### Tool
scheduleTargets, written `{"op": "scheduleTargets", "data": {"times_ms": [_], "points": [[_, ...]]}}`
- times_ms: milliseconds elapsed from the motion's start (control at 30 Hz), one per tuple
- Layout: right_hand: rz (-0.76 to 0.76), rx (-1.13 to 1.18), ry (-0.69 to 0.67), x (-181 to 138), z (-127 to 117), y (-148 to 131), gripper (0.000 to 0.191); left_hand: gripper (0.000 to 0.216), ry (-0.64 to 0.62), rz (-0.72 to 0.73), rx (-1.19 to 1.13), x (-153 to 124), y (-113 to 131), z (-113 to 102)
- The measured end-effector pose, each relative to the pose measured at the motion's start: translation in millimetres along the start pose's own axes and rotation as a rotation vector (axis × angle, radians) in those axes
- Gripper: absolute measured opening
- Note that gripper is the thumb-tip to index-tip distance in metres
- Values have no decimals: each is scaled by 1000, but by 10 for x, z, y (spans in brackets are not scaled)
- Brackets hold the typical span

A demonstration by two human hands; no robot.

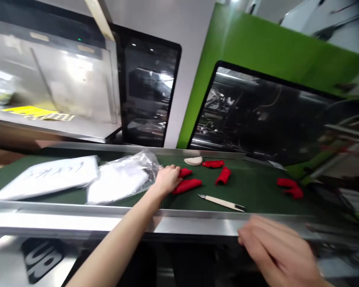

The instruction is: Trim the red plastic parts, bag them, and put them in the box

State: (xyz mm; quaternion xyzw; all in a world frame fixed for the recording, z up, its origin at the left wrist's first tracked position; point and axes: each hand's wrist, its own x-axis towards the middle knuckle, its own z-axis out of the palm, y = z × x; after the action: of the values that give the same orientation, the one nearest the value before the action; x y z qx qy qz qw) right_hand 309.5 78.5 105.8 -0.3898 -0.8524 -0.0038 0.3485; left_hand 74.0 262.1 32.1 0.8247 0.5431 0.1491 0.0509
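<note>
My left hand (pixel 166 178) reaches over the steel rail onto the green belt (pixel 251 187), fingers curled onto a red rubber piece (pixel 185 172). A longer red piece (pixel 188 185) lies just in front of that hand. More red pieces (pixel 223 175) are scattered further right, and two (pixel 290 187) sit near the belt's right end. My right hand (pixel 275 249) hovers low in front of the rail, blurred, fingers extended and loosely together, holding nothing. A pale-handled knife (pixel 221 202) lies on the belt between the hands.
Clear plastic bags (pixel 122 177) with white contents and a flat white packet (pixel 48 177) lie on the belt's left. A cream oval piece (pixel 193 160) sits at the far edge. A green machine (pixel 257 48) with dark windows stands behind. A steel rail (pixel 77 221) borders the near side.
</note>
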Motion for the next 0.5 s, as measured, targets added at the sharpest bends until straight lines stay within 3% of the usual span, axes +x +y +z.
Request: {"op": "scheduleTargets", "data": {"times_ms": [100, 200, 267, 333, 400, 433, 500], "points": [[-99, 39, 3, 467, 303, -72, 15, 26, 152, -1, -70, -20, 62, -34], [-77, 57, 84, 716, 597, -36, 26, 52, 448, -62, -146, -81, 50, -214], [-21, 113, 58, 838, 828, 0, 26, 66, 665, -85, -186, -256, -12, -416], [11, 172, -69, 995, 1095, 23, 20, 71, 909, -44, -269, -588, -82, -646], [-4, 194, -242, 1211, 1388, 28, 18, 68, 1238, 38, -539, -1049, -114, -854], [-23, 191, -326, 1334, 1538, 26, 17, 65, 1256, 4, -636, -1307, -109, -934], [-52, 168, -468, 1583, 1831, 15, 14, 54, 1182, -231, -820, -1823, -56, -1020]]}}
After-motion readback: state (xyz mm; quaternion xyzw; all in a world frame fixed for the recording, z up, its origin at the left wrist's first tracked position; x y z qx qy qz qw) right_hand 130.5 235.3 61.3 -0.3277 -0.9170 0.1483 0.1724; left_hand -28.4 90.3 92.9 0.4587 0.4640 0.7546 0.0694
